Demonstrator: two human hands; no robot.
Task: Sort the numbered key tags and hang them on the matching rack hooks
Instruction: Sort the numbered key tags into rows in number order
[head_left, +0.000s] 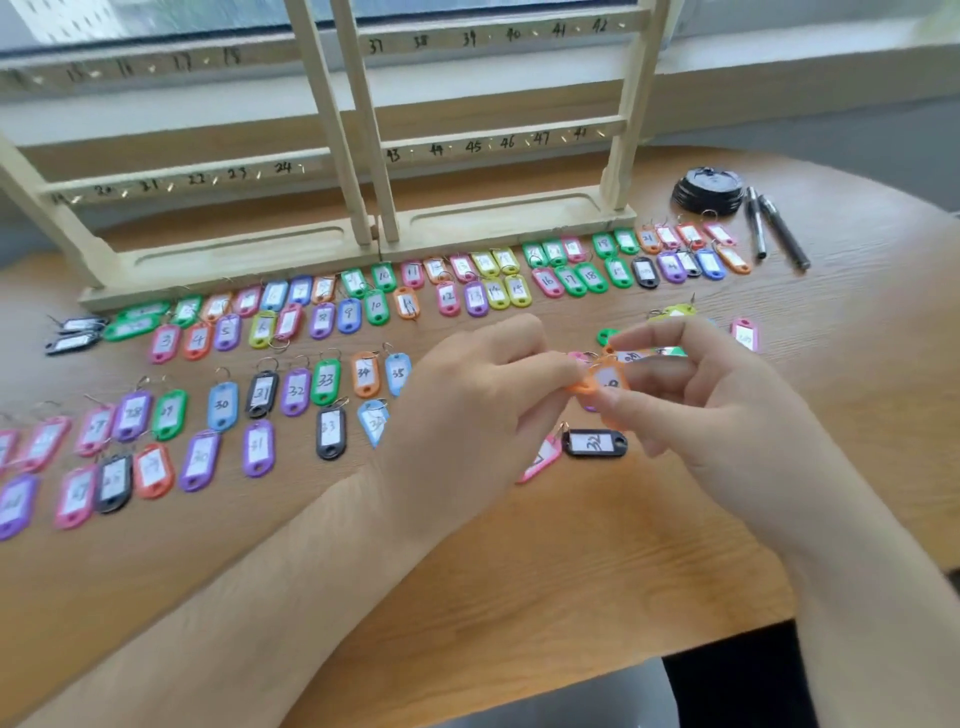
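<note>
Both hands meet over the middle of the wooden table (597, 545). My left hand (478, 395) and my right hand (717, 405) each pinch an orange key tag (605, 379) between fingertips, its number partly hidden. Another tag with a white label (636, 356) sits under my right fingers. A black tag (595, 442) and a pink tag (543, 460) lie just below the hands. Several coloured numbered tags lie in rows, such as green 33 (326, 382) and orange 34 (364, 374). The wooden rack (363, 130) with numbered hooks stands behind, its hooks bare.
A stack of black discs (707, 188) and two dark pens (776, 228) lie at the back right. A pink tag (744, 335) lies alone right of the hands. The table's front edge runs at lower right, with a dark floor beyond it.
</note>
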